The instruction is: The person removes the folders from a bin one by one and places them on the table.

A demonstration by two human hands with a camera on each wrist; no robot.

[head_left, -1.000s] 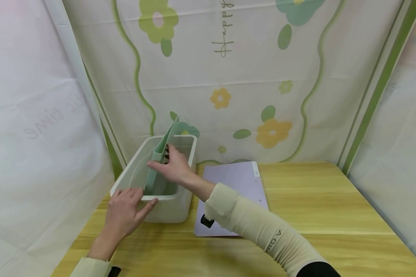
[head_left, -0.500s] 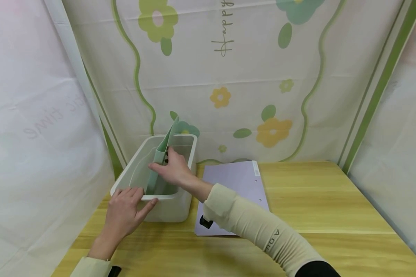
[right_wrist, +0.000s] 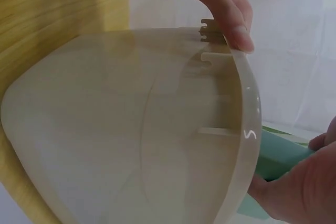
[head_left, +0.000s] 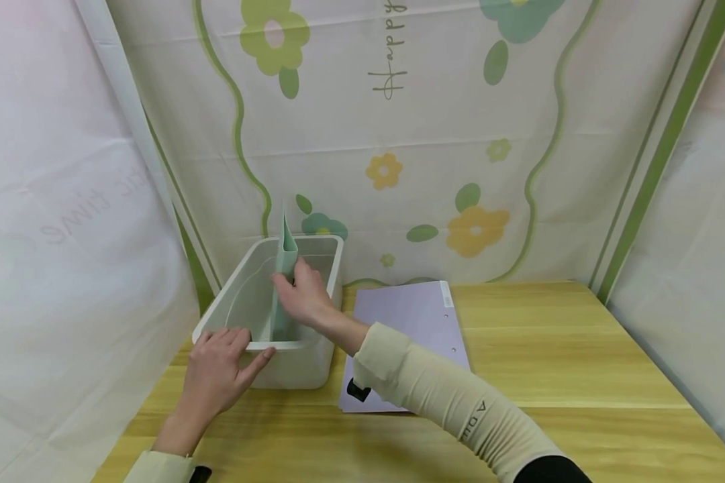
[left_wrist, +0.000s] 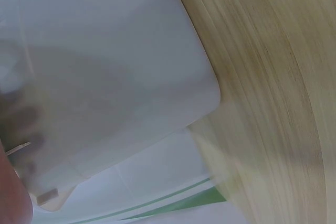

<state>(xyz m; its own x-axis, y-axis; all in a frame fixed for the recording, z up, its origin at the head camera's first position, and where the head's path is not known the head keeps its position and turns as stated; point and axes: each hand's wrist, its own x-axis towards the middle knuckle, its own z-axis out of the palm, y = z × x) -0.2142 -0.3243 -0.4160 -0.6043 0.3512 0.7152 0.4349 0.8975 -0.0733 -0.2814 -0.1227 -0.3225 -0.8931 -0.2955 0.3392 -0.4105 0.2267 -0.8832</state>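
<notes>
A whitish plastic bin stands on the left of the table. My left hand grips its near rim, fingers over the edge and thumb along the outside. Inside the bin a light green folder stands on edge, nearly upright, its top above the far rim. My right hand pinches the folder, thumb on its left face; the other fingers are mostly hidden. In the right wrist view the green folder shows beyond the bin's rim. The left wrist view shows mainly the bin's outer wall.
Purple folders or sheets lie flat to the right of the bin, partly under the right sleeve. The wooden table extends to the right. Printed fabric walls close in the back and sides.
The green folder has swung from leaning right to nearly upright, its lower part shifting right within the bin. My right hand moved slightly right with it. The left hand stayed put.
</notes>
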